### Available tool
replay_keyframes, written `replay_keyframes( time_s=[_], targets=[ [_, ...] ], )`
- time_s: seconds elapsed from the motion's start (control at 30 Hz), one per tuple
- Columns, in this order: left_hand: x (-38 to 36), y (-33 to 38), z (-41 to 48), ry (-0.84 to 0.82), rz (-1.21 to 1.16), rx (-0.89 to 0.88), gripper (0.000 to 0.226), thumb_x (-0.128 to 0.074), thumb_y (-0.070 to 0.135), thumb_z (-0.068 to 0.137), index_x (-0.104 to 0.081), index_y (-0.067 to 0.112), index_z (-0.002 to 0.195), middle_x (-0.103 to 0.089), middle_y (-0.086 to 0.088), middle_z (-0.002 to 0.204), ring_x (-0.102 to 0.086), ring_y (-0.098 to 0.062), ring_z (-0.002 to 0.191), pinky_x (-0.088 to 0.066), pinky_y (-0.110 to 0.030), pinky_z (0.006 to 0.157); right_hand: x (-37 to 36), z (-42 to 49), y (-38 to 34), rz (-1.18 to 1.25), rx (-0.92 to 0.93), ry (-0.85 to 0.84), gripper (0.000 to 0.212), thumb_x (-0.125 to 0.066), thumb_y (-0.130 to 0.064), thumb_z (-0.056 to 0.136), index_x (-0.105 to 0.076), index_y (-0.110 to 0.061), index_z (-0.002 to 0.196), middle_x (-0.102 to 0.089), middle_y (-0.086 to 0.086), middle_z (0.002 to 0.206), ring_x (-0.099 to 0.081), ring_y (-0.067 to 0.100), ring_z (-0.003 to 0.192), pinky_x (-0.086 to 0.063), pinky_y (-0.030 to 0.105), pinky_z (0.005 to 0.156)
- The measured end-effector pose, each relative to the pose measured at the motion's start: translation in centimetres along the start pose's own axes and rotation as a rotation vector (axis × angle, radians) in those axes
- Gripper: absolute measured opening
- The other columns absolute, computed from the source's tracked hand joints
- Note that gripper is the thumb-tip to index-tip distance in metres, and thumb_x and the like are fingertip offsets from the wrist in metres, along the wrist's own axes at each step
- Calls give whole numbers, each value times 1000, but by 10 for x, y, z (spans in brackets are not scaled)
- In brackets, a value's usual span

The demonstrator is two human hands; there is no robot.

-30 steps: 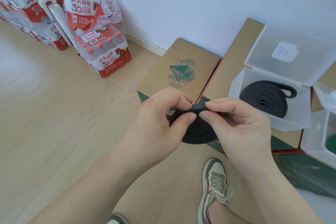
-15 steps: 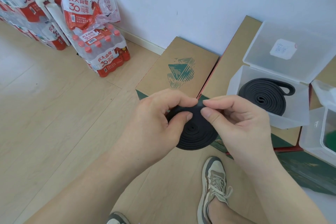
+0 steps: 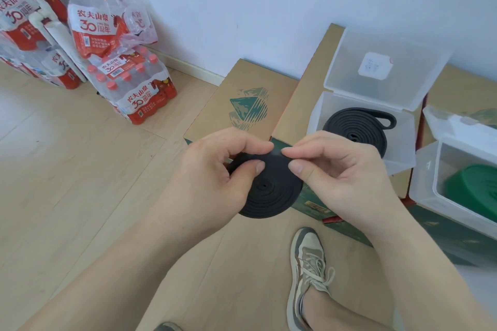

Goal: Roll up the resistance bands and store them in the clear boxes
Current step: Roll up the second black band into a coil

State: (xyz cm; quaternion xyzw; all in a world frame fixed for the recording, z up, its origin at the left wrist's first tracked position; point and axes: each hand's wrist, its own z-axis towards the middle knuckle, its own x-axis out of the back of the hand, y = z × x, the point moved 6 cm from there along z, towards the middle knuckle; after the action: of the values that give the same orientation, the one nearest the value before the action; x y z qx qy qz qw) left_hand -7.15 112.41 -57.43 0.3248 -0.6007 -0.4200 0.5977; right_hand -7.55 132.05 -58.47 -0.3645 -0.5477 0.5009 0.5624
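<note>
Since a second ago, the rolled black resistance band (image 3: 271, 193) has tipped so that its flat spiral face shows toward the camera, and the left thumb now lies on that face rather than on the rim.

The left hand (image 3: 212, 180) has a closed grip on the coil: its fingers curl over the upper left rim from behind and its thumb presses the front. The right hand (image 3: 347, 177) pinches the coil's upper right edge between thumb and forefinger. The coil sits between the two grips, most of it hanging below the fingertips. It is held in the air over the wooden floor (image 3: 67, 169) and the front edge of a cardboard carton (image 3: 242, 99).

Behind the right hand, an open clear box (image 3: 316, 113) stands on another carton, its lid (image 3: 403, 94) tilted back toward the wall. Inside it lies a second rolled black band (image 3: 355, 126), a loose loop poking out to the right. The held coil is near this box but outside it. Further right, a second clear box (image 3: 427, 180) holds a green band (image 3: 476, 188).

Shrink-wrapped packs of bottled water (image 3: 134, 83) are stacked by the wall at left. A sneaker (image 3: 309, 269) rests on the floor below the hands.
</note>
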Motion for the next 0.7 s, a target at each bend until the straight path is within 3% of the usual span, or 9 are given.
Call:
replay_keyframes(
  time_s=[0.13,0.27,0.37,0.4,0.53,0.7],
  targets=[
    [-9,6,3,37,-132,99,30,-75,7,90,-78,36,97,-76,19,90,-72,-6,80,-51,-12,64,11,-3,-7,52,-47,74,29,-86,1,79,-82,-21,98,-78,-2,93,-74,17,89,-59,29,84],
    [-28,27,12,59,-201,130,28,-75,9,90,-78,36,98,-77,16,89,-71,-10,79,-55,-17,65,37,1,-16,89,-140,193,27,-86,1,80,-83,-24,90,-81,-9,84,-76,6,81,-59,18,76],
    [-43,50,33,17,-181,110,27,-74,10,91,-78,35,99,-76,17,86,-73,-9,78,-63,-29,67,60,4,-19,75,-183,221,30,-88,-1,78,-81,-28,91,-80,-11,85,-74,5,78,-59,19,75],
    [-49,58,42,-16,-160,101,26,-74,11,91,-78,36,100,-75,18,84,-72,-6,75,-63,-27,66,68,4,-18,71,-193,253,31,-88,-2,78,-80,-30,89,-80,-12,85,-73,4,76,-59,19,74],
    [-77,84,85,-141,-64,42,23,-75,16,90,-77,32,106,-75,17,83,-68,4,75,-51,-7,65,103,1,-10,76,-197,516,30,-88,-4,80,-78,-32,85,-80,-13,83,-73,2,73,-59,18,68],
    [-106,86,119,-259,102,-24,26,-71,13,92,-72,31,109,-73,21,101,-68,8,88,-55,-14,80,137,-6,12,88,-215,816,27,-84,-10,86,-74,-35,89,-77,-22,79,-71,-4,73,-55,11,73]
  ],
)
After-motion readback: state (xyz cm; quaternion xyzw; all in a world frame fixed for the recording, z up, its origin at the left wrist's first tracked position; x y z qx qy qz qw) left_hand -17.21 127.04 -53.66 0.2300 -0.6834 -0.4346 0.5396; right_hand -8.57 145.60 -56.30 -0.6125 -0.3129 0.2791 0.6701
